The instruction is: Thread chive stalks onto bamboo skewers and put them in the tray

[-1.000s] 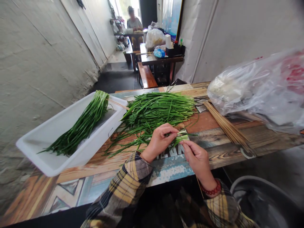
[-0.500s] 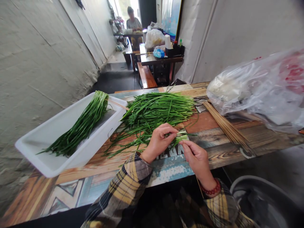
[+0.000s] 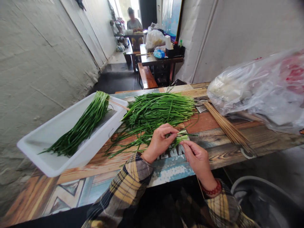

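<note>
From here, I can't see all the green stalks (image 3: 182,138): the left hand (image 3: 161,138) covers some. The right hand (image 3: 198,159) hides part of a thin stick (image 3: 199,186). My view's right edge cuts off the big plastic bag (image 3: 258,91). The far person (image 3: 134,24) is blurry.

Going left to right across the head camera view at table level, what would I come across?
White tray, left hand, right hand, bundle of thin wooden sticks, clear plastic bag.
</note>
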`<control>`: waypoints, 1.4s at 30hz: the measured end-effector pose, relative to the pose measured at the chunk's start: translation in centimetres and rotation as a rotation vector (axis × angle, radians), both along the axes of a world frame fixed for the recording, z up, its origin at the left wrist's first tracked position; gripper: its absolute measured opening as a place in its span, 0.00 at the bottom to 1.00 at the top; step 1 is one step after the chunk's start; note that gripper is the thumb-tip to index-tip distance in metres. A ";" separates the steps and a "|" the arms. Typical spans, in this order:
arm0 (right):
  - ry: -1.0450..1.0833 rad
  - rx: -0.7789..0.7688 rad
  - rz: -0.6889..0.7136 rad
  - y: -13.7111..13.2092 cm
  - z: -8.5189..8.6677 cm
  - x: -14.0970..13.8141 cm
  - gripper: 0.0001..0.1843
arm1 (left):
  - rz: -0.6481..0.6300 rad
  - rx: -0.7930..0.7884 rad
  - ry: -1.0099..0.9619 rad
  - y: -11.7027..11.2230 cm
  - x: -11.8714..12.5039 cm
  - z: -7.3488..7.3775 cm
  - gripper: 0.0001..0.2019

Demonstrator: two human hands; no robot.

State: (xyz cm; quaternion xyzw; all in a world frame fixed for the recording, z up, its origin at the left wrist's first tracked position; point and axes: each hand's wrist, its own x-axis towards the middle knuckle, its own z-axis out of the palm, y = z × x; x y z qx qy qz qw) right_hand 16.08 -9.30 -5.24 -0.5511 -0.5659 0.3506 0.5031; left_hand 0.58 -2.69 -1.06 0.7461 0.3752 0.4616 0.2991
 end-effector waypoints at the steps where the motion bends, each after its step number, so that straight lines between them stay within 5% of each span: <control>1: -0.001 0.001 0.001 0.0 0.0 0.0 0.15 | 0.001 0.008 0.006 0.0 0.0 0.0 0.05; 11: 0.010 -0.020 0.017 0.2 -0.1 0.0 0.15 | 0.013 0.132 0.124 0.0 -0.2 -0.1 0.05; 36: 0.003 -0.028 0.041 0.3 -0.6 0.3 0.16 | -0.079 0.104 0.201 -0.2 -0.2 -0.3 0.07; 42: 0.081 -0.038 0.056 0.3 -0.7 0.2 0.15 | -0.151 0.029 0.091 -0.3 -0.4 0.0 0.07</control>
